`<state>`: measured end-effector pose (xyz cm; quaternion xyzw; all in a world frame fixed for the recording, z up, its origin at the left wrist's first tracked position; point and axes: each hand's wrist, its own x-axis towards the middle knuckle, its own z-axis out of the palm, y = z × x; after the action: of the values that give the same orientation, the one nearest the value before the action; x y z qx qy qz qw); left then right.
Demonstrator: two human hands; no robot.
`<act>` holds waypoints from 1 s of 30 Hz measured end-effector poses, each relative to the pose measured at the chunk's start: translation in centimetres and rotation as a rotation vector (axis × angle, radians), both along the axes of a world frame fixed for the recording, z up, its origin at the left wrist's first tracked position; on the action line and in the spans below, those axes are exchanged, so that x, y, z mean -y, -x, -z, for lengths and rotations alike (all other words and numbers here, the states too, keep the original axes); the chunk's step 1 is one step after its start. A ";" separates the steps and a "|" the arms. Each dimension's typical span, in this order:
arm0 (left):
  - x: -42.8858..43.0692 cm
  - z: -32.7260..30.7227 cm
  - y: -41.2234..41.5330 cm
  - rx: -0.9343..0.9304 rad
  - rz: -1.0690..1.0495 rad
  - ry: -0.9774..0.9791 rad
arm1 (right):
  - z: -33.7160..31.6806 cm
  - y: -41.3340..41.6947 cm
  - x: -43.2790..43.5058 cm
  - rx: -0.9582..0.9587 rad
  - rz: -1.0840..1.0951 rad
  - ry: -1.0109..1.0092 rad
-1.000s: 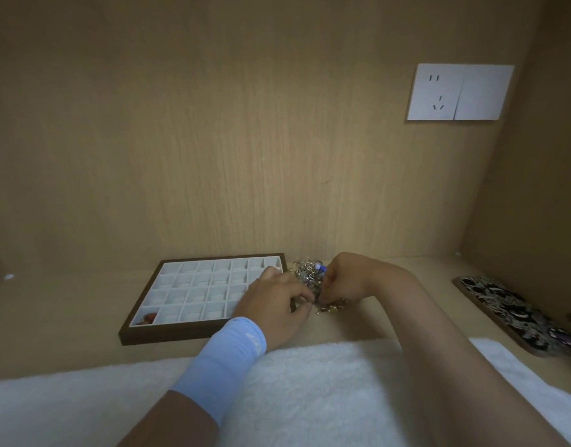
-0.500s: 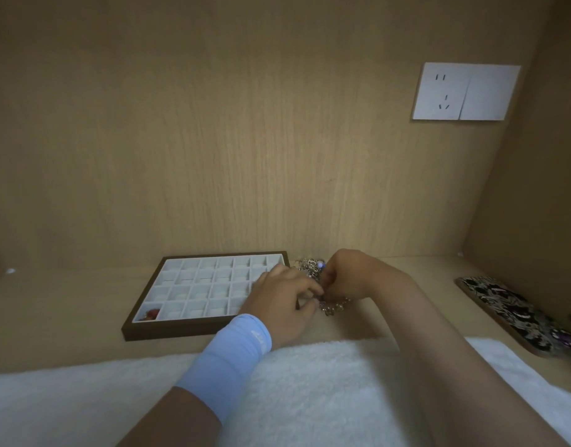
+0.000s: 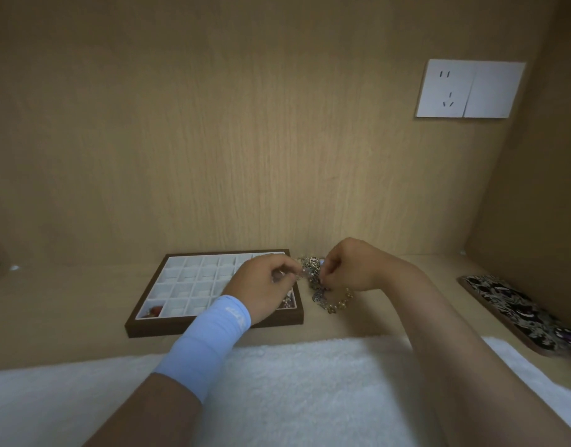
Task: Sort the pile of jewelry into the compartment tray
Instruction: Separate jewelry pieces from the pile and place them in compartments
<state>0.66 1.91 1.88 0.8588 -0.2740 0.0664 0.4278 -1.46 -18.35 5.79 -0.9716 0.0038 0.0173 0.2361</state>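
Some tray compartments behind left hand

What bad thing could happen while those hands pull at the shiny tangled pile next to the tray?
1. The left hand and right hand both pinch bits of the jewelry pile, which looks tangled. Tugging them apart might snap a thin chain or drag other pieces off.
2. The left hand hovers over the tray, whose near right compartment already holds jewelry. A dangling piece could drop into the wrong compartment.
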 end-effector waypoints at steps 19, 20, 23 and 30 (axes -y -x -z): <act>-4.1 -4.6 -0.7 -0.372 -0.027 0.282 | -0.7 0.4 -5.8 0.325 -0.129 -0.621; -4.2 -4.5 -0.8 -0.357 -0.027 0.238 | -0.5 0.3 -5.9 0.323 -0.121 -0.565; -4.6 -3.7 -1.2 -0.323 -0.010 0.072 | -0.2 0.0 -6.0 0.304 -0.109 -0.314; -3.9 -2.2 -1.3 -0.172 -0.025 -0.468 | -0.6 0.2 -5.6 0.166 -0.118 0.055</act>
<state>1.92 5.82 4.03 0.9403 -0.2338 -0.0671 0.2381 -1.63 -12.72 6.42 -0.9743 -0.0725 -0.0494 0.2076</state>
